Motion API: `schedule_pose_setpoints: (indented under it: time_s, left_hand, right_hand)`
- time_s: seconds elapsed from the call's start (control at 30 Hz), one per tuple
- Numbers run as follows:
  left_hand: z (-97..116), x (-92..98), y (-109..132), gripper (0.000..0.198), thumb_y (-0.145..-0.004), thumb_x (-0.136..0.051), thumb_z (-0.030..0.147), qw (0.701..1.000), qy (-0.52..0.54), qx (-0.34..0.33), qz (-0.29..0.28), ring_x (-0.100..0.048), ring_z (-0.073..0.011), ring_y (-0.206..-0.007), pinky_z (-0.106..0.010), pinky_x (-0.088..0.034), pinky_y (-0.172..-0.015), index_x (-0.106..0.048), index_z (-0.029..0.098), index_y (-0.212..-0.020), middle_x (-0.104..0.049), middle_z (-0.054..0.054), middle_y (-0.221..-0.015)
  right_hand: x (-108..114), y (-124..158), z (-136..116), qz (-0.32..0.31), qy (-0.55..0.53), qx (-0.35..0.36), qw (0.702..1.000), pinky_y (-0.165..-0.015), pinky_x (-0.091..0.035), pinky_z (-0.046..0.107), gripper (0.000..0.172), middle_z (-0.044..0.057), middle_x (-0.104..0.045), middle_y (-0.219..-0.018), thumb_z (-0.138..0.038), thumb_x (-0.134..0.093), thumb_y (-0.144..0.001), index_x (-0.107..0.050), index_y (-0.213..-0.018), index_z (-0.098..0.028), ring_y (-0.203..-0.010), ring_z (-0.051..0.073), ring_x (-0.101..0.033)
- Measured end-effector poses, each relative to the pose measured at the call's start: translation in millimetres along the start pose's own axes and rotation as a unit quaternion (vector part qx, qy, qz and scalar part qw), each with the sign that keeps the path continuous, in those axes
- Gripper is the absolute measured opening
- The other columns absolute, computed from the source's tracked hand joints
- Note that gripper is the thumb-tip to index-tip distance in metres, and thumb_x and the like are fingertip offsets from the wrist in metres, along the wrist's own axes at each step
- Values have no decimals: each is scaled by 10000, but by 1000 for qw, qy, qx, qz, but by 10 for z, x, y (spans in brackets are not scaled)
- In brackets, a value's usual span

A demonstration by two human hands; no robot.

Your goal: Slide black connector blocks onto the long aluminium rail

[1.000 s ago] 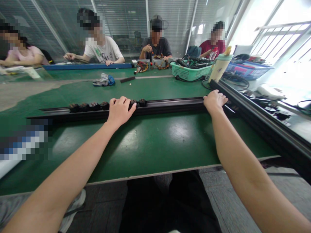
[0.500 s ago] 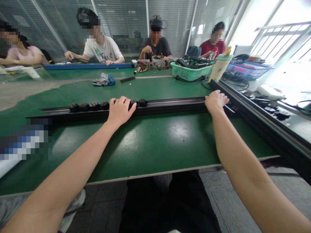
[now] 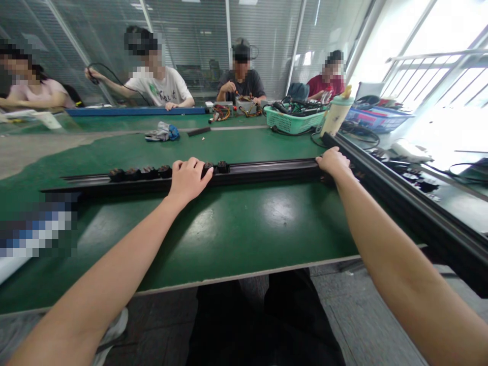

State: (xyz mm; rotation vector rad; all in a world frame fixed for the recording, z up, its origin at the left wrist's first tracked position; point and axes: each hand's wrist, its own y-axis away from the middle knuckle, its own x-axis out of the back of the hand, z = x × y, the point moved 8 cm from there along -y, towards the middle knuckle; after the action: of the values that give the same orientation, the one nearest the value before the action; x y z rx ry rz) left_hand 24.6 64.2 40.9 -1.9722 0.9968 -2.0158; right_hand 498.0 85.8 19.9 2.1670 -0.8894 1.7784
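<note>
Well, a crumpled blue-and-grey cloth (image 3: 162,132) lies on the far part of the green workbench (image 3: 244,229). Nearer, a long black rail (image 3: 267,169) lies crosswise, with a row of small dark knobs (image 3: 148,172) along its left stretch. The left hand (image 3: 187,179) is closed over the rail, fingers curled across it beside the last knobs. Further along, the right hand (image 3: 333,162) grips the rail's right end, fingers bent over its top edge. Beyond, a green basket (image 3: 293,121) holds cables, and a pale bottle (image 3: 336,116) stands beside it. Just right of the hand, a second black rail (image 3: 412,203) runs along the bench's edge.
</note>
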Motion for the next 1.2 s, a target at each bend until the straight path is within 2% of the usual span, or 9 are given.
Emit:
schedule_pose_setpoints:
  time_s: [0.1, 0.2, 0.37, 0.5, 0.67, 1.2]
  left_hand:
    - [-2, -1, 0, 510, -1026, -321, 507, 1000, 3, 2, 3, -593, -298, -1109, -490, -327, -1030, -693, 185, -1160, -667, -145, -1195]
    - [9, 4, 1, 515, -1028, -319, 505, 1000, 3, 2, 4, -600, -298, -1094, -492, -332, -1026, -696, 179, -1154, -668, -147, -1189]
    - [9, 1, 2, 516, -1027, -321, 497, 1000, -1, 6, -4, -598, -307, -1104, -495, -333, -1029, -693, 162, -1152, -663, -159, -1204]
    - [5, -1, 2, 519, -1027, -315, 494, 1000, -6, 4, -5, -595, -309, -1103, -497, -337, -1024, -688, 160, -1158, -661, -163, -1210]
    - [6, 5, 4, 504, -1028, -323, 496, 1000, -8, 3, -4, -596, -298, -1099, -489, -338, -1022, -689, 173, -1151, -664, -150, -1202]
    - [-5, 9, 13, 516, -1023, -321, 509, 1000, 18, 9, -4, -596, -312, -1113, -509, -322, -1041, -694, 190, -1179, -658, -149, -1216]
  right_hand:
    - [-20, 1, 93, -38, 4, 16, 999, -1025, -487, 491, 788, 329, -607, -1309, -452, -614, -936, -354, -1493, 42, -1242, 388, -607]
    - [26, 49, 141, -19, -1, 28, 999, -990, -504, 487, 803, 316, -630, -1263, -517, -618, -926, -401, -1467, 36, -1196, 396, -628]
    - [62, 166, 202, 30, -43, 11, 999, -948, -514, 465, 666, 261, -667, -1180, -542, -644, -914, -543, -1342, -42, -1135, 365, -650]
    - [58, 200, 229, 43, -73, 6, 996, -941, -505, 458, 555, 226, -671, -1164, -522, -668, -909, -612, -1262, -98, -1110, 339, -649]
    - [79, 159, 274, 54, -78, -5, 995, -906, -497, 440, 497, 189, -682, -1127, -521, -706, -871, -667, -1186, -139, -1075, 326, -640]
    - [117, 46, 445, 69, -41, -26, 996, -937, -451, 469, 477, 217, -689, -1130, -470, -674, -894, -662, -1187, -95, -1075, 344, -633]
